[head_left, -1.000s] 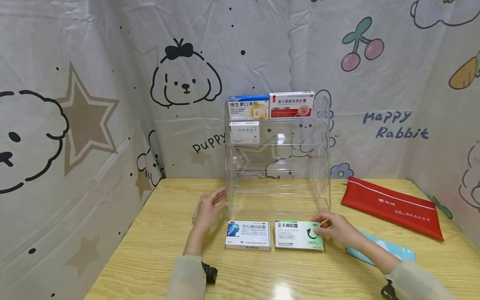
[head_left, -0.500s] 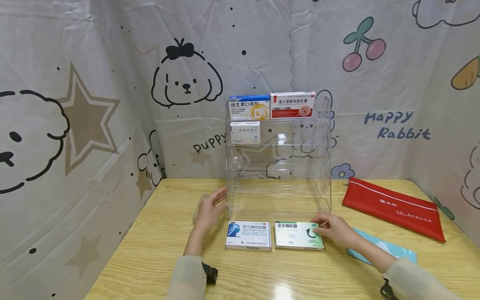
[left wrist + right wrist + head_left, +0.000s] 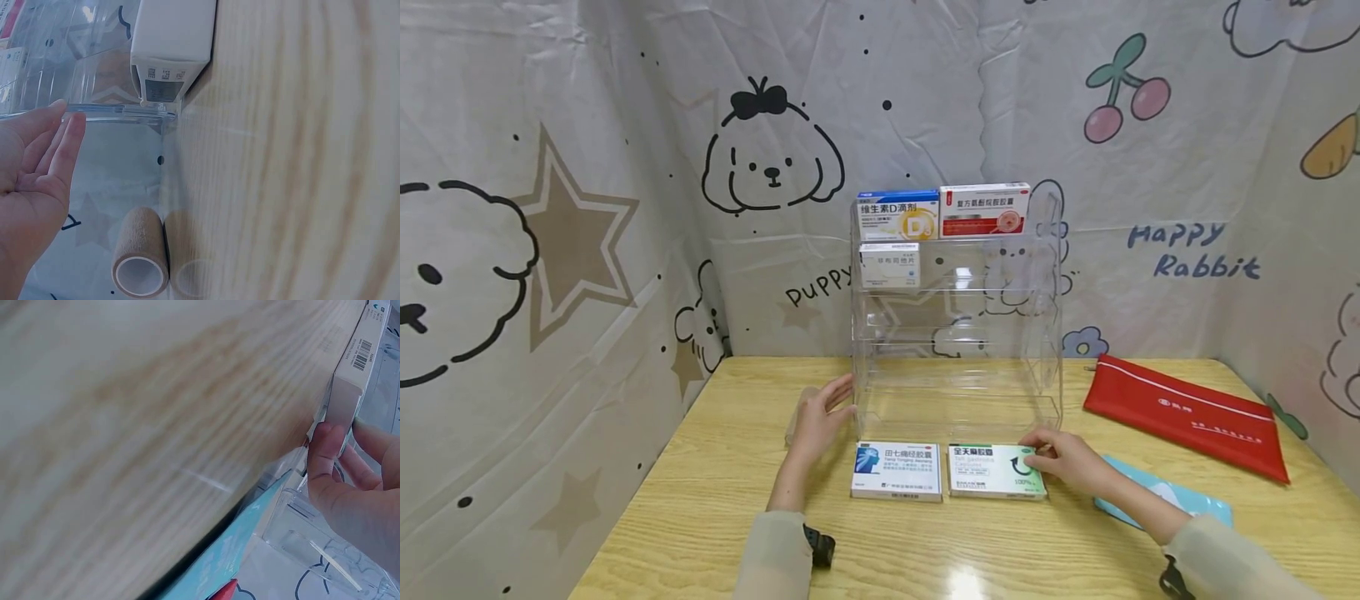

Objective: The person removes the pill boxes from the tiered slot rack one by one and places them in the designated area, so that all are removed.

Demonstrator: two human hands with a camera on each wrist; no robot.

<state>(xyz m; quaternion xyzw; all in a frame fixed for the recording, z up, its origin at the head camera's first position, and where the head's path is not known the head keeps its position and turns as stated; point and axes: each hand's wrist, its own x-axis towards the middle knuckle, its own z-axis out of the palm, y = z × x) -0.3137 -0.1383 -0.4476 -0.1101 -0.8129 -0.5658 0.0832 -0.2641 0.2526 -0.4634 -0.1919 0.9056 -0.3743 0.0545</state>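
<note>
A clear tiered display rack [image 3: 955, 383] stands on the table. My left hand [image 3: 820, 417] touches its left side with extended fingers; in the left wrist view the fingertips [image 3: 76, 122] meet the clear edge. At the rack's foot lie two medicine boxes: a white-and-blue one [image 3: 897, 479] on the left and a white-and-green one [image 3: 992, 475] on the right. My right hand [image 3: 1067, 458] pinches the green box's right end between thumb and fingers, as the right wrist view also shows at the box's end flap [image 3: 344, 403].
Upper tiers hold a vitamin D box [image 3: 898, 218], a red-and-white box [image 3: 983, 218] and a small white box [image 3: 890, 268]. A tan roll [image 3: 140, 234] lies beside my left hand. To the right are a red zip pouch [image 3: 1187, 421] and a light-blue packet [image 3: 1180, 492].
The green box's glare shifts as its face tilts very slightly under my right hand. My left hand stays at the rack's side.
</note>
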